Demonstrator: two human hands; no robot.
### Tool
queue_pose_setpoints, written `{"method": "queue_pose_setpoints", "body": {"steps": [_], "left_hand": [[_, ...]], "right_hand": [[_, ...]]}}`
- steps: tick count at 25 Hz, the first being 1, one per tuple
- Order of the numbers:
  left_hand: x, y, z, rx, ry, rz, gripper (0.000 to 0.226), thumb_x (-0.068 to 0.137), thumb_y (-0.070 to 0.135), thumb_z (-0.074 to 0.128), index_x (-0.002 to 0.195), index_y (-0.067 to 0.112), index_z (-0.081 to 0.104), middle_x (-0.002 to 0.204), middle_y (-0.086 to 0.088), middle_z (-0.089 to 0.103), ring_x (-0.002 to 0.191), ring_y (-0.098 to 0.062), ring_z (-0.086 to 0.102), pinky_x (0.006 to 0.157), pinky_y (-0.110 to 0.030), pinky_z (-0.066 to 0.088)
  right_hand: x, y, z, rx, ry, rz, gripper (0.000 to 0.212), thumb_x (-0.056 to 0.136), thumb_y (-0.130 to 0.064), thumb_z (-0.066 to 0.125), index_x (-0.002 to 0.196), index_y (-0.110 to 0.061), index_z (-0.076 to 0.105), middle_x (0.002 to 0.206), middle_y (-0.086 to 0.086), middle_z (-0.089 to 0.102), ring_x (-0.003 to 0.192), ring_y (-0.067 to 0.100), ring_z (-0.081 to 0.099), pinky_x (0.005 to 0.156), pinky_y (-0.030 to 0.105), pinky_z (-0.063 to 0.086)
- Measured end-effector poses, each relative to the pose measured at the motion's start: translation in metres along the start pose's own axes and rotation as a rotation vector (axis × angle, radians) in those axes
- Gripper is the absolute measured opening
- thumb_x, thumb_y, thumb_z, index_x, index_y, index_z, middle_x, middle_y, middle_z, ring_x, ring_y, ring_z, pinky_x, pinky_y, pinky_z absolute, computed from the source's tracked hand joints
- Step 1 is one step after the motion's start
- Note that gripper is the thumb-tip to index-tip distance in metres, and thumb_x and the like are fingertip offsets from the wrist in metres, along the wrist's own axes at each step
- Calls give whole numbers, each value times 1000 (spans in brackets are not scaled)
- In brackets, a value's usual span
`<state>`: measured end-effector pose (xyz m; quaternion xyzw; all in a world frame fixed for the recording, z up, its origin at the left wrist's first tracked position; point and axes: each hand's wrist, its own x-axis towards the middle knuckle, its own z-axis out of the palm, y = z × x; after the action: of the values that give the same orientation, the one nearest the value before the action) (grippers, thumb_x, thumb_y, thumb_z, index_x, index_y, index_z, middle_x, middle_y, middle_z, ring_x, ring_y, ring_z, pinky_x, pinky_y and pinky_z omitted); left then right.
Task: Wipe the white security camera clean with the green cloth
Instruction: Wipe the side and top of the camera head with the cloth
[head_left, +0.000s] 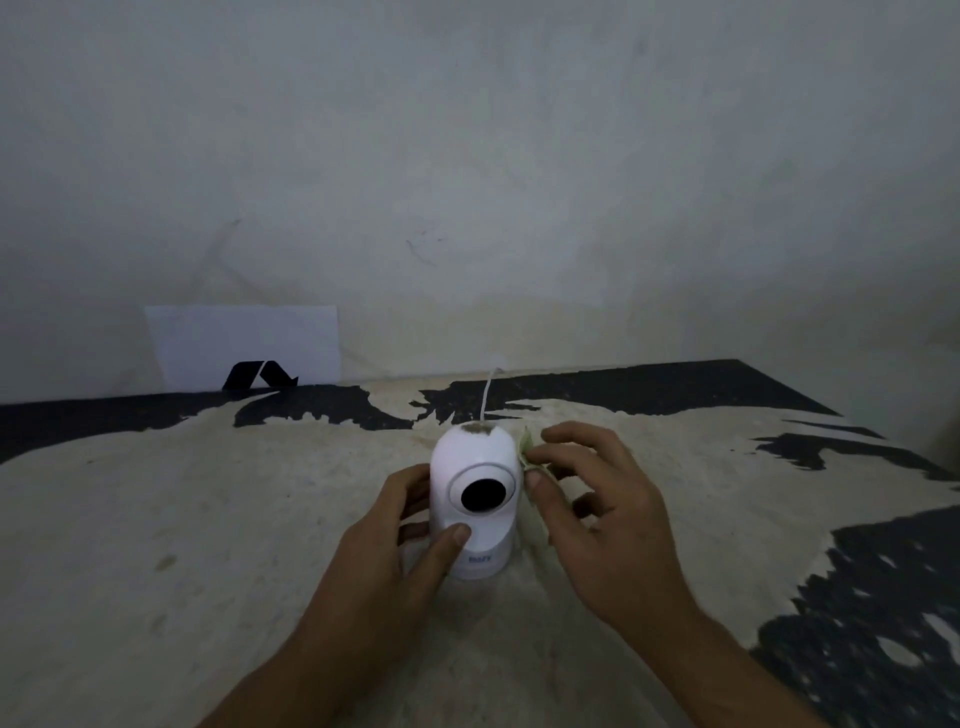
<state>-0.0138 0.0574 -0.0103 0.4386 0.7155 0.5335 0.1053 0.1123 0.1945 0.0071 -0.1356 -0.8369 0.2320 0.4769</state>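
White security camera gripped left, green cloth seemingly pressed right.

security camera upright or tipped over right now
Upright. The security camera stands on its base on the table, lens facing the viewer, steadied by the left hand.

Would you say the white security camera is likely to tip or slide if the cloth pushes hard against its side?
Probably it could tip: the white security camera stands tall on a narrow base. Its smooth shell looks slippery, which may be why the left hand grips it. The cable behind might tug it slightly.
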Motion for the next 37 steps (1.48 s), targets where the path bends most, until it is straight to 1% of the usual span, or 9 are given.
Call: {"method": "queue_pose_setpoints", "body": {"steps": [4,10,13,17,22,25,28,33,37], "left_hand": [[0,1,0,-16,7,4,60,68,52,55,123,39,35,115,26,50,103,2,55,81,-11,43],[1,3,-1,-21,-1,18,52,69,50,54,117,44,35,106,38,45,95,14,52,69,-1,42],[2,1,-1,-19,8,40,47,74,45,57,116,43,36,108,36,47,97,20,50,71,2,42],[1,-2,0,1,17,53,57,69,53,52,122,38,39,114,28,52,104,5,54,83,-11,44],[1,-3,0,-7,18,58,52,70,52,54,119,41,41,114,30,54,103,10,54,82,-10,45],[1,0,-1,-17,16,37,39,77,40,60,107,50,38,94,42,54,94,23,50,68,2,42],[2,0,-1,-26,7,37,40,81,27,61,101,50,36,93,36,51,87,31,45,65,7,37],[2,-3,0,-13,14,47,40,78,39,60,106,52,34,101,38,47,92,24,50,67,3,40],[3,1,-2,-45,8,42,39,75,40,64,100,51,35,95,34,50,89,29,47,66,5,38]], "right_hand": [[-5,-7,7,-16,-3,-105,23,90,-14,60,113,-13,64,112,-6,60,108,1,54,92,12,44],[-7,-19,9,12,-34,-75,29,88,-40,56,107,-19,63,118,-9,58,113,-1,52,93,12,43],[-11,-18,13,36,-82,-121,35,88,-37,59,120,-22,59,125,-16,54,121,-3,48,101,11,36],[-13,-18,13,114,-39,-46,41,86,-40,61,125,-34,51,124,-32,49,119,-8,48,98,8,37],[-11,-19,23,-41,47,-160,52,93,-51,41,116,-9,63,120,4,64,114,7,53,93,44,52],[-10,-21,20,-3,-40,-139,45,93,-49,44,124,-20,58,135,0,50,126,9,46,97,38,48],[-12,-23,22,-164,-74,-297,46,94,-50,43,122,-19,60,135,6,53,127,14,45,101,39,41],[-10,-14,21,-49,-51,-83,42,96,-48,40,131,-26,49,137,-3,51,129,12,45,103,44,44],[-13,-24,28,-181,-94,-187,50,95,-53,30,136,-26,43,143,1,46,134,20,41,107,46,39]]}}
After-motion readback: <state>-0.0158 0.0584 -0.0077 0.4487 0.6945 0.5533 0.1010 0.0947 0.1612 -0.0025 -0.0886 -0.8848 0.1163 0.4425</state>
